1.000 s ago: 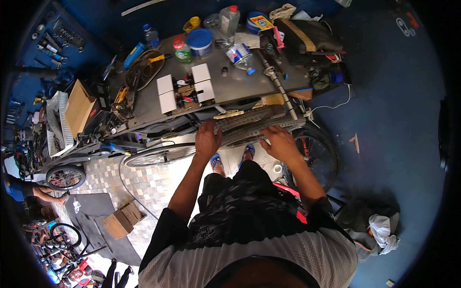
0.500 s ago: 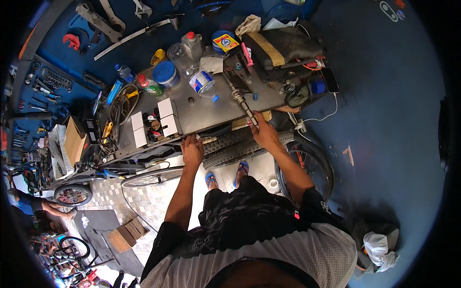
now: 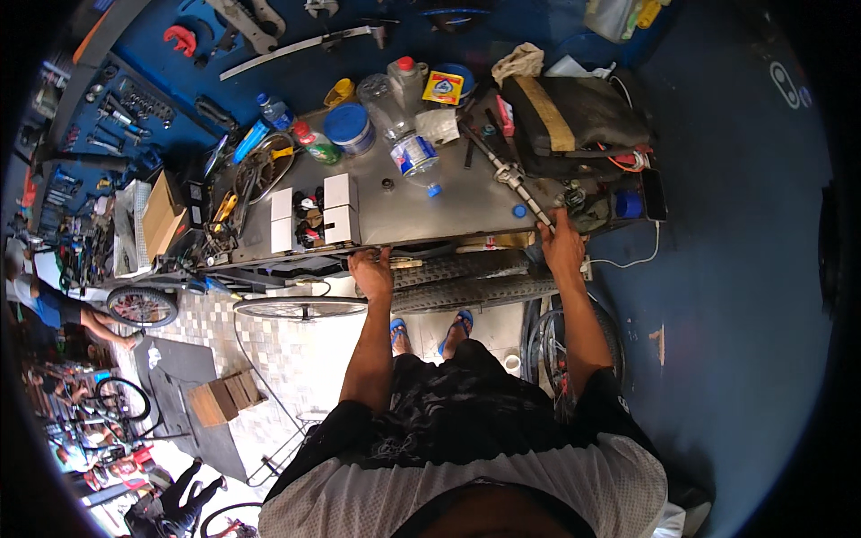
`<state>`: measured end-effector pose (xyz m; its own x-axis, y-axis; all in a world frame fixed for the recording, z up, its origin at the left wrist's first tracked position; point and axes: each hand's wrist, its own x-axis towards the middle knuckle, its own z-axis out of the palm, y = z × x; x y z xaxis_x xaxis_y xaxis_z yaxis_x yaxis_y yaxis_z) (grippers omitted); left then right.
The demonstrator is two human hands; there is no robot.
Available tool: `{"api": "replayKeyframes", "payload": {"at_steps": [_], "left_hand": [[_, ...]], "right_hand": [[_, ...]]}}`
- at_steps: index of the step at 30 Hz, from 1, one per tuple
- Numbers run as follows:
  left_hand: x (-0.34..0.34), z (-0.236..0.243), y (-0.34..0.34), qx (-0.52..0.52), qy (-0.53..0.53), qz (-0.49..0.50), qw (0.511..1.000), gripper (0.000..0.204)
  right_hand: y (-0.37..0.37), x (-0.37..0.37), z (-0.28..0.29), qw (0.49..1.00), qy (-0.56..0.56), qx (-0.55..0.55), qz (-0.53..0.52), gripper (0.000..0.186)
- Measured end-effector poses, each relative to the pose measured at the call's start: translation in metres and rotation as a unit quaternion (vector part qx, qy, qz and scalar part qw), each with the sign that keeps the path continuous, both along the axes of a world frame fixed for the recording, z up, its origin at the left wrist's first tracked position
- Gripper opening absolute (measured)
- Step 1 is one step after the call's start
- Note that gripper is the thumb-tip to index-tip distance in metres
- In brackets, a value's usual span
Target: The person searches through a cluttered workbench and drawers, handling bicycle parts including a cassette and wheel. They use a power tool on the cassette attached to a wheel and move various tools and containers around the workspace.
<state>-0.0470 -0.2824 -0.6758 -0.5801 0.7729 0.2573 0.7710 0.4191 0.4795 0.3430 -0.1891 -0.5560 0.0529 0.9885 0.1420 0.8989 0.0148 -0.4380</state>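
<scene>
My right hand (image 3: 562,251) is at the front edge of the metal workbench (image 3: 386,211), its fingers closed round the near end of a long metal rod-like tool (image 3: 511,175) with a thick collar mid-length. That tool slants away to the far left across the bench top; its exact kind is unclear. My left hand (image 3: 370,272) lies on the bench's front edge with its fingers out and nothing visible in them. Just beyond it stand white boxes (image 3: 341,202) with small dark parts between them. A blue bottle cap (image 3: 519,211) sits left of the tool's near end.
Plastic bottles (image 3: 414,154) and a blue-lidded tub (image 3: 350,128) stand farther back. At the right are a black bag (image 3: 583,117) and a cabled phone (image 3: 656,195). Bicycle tyres (image 3: 457,289) are below the bench edge. Tools hang on the blue wall (image 3: 305,58).
The near end of the metal tool has swung to the right with my right hand, farther from my left hand. My left hand has stayed at the bench edge. The view has shifted slightly.
</scene>
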Motion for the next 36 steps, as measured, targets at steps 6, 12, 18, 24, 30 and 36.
{"api": "replayKeyframes", "payload": {"at_steps": [6,12,18,24,30,36], "left_hand": [[-0.001,0.021,-0.001,-0.129,0.067,-0.123,0.982,0.059],[-0.019,0.037,-0.006,-0.194,0.071,-0.231,0.951,0.063],[-0.022,0.033,-0.014,-0.202,0.067,-0.241,0.947,0.069],[-0.034,0.039,-0.010,-0.195,0.018,-0.314,0.929,0.072],[-0.037,0.038,-0.012,-0.226,0.034,-0.278,0.933,0.082],[-0.022,0.045,-0.001,-0.253,0.014,-0.305,0.918,0.089]], "right_hand": [[-0.012,-0.021,0.012,0.991,-0.119,0.058,0.011,0.034],[-0.044,-0.067,0.034,0.978,-0.062,0.128,0.152,0.047],[-0.010,-0.164,0.028,0.979,0.110,0.075,0.152,0.066],[0.058,-0.220,0.021,0.986,0.147,-0.046,0.068,0.060],[0.068,-0.210,0.074,0.979,0.137,0.047,0.141,0.059],[0.053,-0.213,0.006,0.993,0.016,-0.089,0.075,0.066]]}}
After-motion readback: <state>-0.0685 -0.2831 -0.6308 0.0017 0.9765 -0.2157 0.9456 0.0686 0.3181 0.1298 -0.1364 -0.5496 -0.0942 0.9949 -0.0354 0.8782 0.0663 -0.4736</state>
